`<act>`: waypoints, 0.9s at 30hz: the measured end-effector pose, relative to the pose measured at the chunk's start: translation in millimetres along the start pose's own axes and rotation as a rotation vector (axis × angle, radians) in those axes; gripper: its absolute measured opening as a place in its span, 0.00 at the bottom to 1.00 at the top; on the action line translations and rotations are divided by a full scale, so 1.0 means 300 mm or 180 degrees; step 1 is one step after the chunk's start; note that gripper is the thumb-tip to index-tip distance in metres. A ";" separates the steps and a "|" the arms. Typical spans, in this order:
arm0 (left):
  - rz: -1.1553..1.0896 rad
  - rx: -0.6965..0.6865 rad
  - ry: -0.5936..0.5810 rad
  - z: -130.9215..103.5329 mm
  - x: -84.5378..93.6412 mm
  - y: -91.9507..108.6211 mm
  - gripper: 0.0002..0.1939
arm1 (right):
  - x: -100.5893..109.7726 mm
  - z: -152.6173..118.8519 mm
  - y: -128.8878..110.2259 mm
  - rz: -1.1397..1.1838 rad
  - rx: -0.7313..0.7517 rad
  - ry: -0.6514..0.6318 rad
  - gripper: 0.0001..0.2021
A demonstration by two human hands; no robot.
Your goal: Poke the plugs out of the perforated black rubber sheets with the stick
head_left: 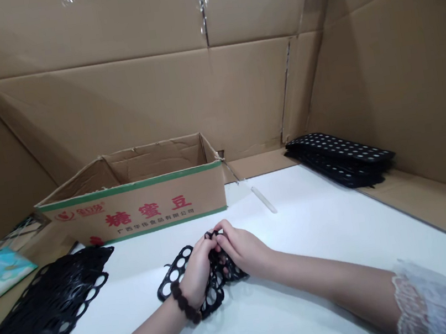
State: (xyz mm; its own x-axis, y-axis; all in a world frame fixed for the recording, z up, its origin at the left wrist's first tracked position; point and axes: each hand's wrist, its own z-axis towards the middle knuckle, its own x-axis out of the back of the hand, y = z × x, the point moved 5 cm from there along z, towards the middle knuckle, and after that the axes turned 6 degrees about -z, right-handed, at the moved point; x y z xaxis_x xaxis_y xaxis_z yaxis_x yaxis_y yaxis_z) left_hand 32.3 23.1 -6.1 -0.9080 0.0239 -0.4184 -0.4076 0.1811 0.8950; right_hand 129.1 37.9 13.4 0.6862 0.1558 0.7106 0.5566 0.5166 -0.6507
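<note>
Both hands meet over the middle of the white table, fingers closed on a black perforated sheet [176,273] with rows of round holes. My left hand [199,264], with a dark beaded band at its wrist, grips it from the left. From the right, my right hand [241,245] pinches it, thumb close to the left fingers. The sheet is bunched between the palms, and its holed ends stick out below and to the left. Exactly what the fingertips do is partly hidden.
On the left lies a pile of black holed sheets [32,324], beside a blue-white packet [2,272]. An open cardboard box [161,201] stands behind. A pale stick-like tool [264,200] lies near it. Stacked black dotted sheets [338,155] sit back right. Cardboard walls [133,102] enclose the table.
</note>
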 end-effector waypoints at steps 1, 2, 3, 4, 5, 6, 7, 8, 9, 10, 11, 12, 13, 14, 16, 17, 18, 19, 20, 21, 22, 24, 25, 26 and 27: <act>-0.0040 -0.0002 -0.0038 0.000 0.000 -0.001 0.07 | 0.002 0.003 0.004 0.0086 0.0001 0.0008 0.09; -0.0064 0.0015 -0.0061 0.000 0.000 -0.004 0.07 | 0.005 0.007 0.009 0.0185 0.0013 0.0024 0.08; -0.0063 0.0050 -0.0073 0.000 0.001 -0.008 0.08 | 0.011 0.011 0.014 0.0275 0.0029 0.0049 0.07; -0.0045 0.0094 -0.0077 -0.001 0.002 -0.011 0.09 | 0.016 0.015 0.019 0.0343 0.0042 0.0082 0.07; -0.0018 0.0129 -0.0072 -0.001 0.002 -0.015 0.09 | 0.020 0.018 0.025 0.0391 0.0043 0.0116 0.06; 0.0009 0.0151 -0.0059 -0.002 0.003 -0.018 0.10 | 0.022 0.020 0.030 0.0420 0.0023 0.0154 0.07; 0.0024 0.0149 -0.0038 -0.001 0.002 -0.019 0.10 | 0.022 0.022 0.035 0.0442 -0.0019 0.0189 0.07; 0.0031 0.0135 -0.0019 0.000 0.001 -0.019 0.11 | 0.019 0.023 0.040 0.0460 -0.0075 0.0224 0.08; 0.0041 0.0109 -0.0010 0.001 -0.001 -0.018 0.11 | 0.015 0.024 0.043 0.0463 -0.0134 0.0265 0.08; 0.0060 0.0086 -0.0004 0.004 -0.005 -0.017 0.11 | 0.011 0.025 0.045 0.0439 -0.0182 0.0326 0.08; 0.0095 0.0080 0.0019 0.006 -0.008 -0.016 0.11 | 0.010 0.027 0.048 0.0385 -0.0212 0.0408 0.08; 0.0142 0.0091 0.0059 0.008 -0.009 -0.016 0.11 | 0.014 0.030 0.051 0.0310 -0.0212 0.0494 0.08; 0.0186 0.0107 0.0117 0.008 -0.009 -0.016 0.10 | 0.022 0.036 0.056 0.0235 -0.0170 0.0564 0.08; 0.0214 0.0119 0.0187 0.007 -0.006 -0.016 0.10 | 0.037 0.044 0.066 0.0165 -0.0110 0.0625 0.09; 0.0187 0.0059 0.0330 0.001 0.008 -0.011 0.10 | 0.093 0.060 0.113 0.0053 -0.0141 0.0784 0.08; 0.0146 -0.0020 0.0363 -0.002 0.016 -0.006 0.11 | 0.133 0.067 0.149 0.0002 -0.0240 0.0895 0.08; 0.0101 -0.0112 0.0375 -0.005 0.026 0.000 0.12 | 0.181 0.068 0.195 -0.0055 -0.0537 0.1120 0.07; 0.0061 -0.0182 0.0381 -0.006 0.035 0.004 0.12 | 0.225 0.068 0.231 -0.0081 -0.0674 0.1267 0.07; 0.0029 -0.0211 0.0384 -0.004 0.044 0.007 0.12 | 0.261 0.067 0.256 -0.0087 -0.0734 0.1350 0.08; 0.0001 -0.0186 0.0402 -0.001 0.051 0.007 0.12 | 0.286 0.066 0.271 -0.0072 -0.0766 0.1384 0.09; -0.0022 -0.0121 0.0423 0.004 0.056 0.005 0.12 | 0.297 0.065 0.275 0.0054 -0.0769 0.1335 0.09; -0.0042 -0.0060 0.0451 0.013 0.056 0.005 0.12 | 0.272 0.065 0.256 0.0730 -0.0810 0.0961 0.11; -0.0029 -0.0073 0.0412 0.015 0.049 0.008 0.12 | 0.244 0.064 0.234 0.1135 -0.0857 0.0691 0.12; -0.0006 -0.0103 0.0330 0.015 0.038 0.012 0.11 | 0.213 0.062 0.207 0.1519 -0.0911 0.0419 0.13; 0.0038 -0.0124 0.0200 0.011 0.024 0.016 0.10 | 0.184 0.058 0.179 0.1819 -0.0975 0.0179 0.14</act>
State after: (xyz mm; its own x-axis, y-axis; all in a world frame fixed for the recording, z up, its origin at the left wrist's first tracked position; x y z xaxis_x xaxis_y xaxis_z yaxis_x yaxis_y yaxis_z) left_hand 24.1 27.4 -5.4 -0.9166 -0.0360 -0.3981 -0.3990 0.1427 0.9058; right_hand 188.6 88.8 22.3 0.9325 0.2862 0.2203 0.1993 0.1007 -0.9747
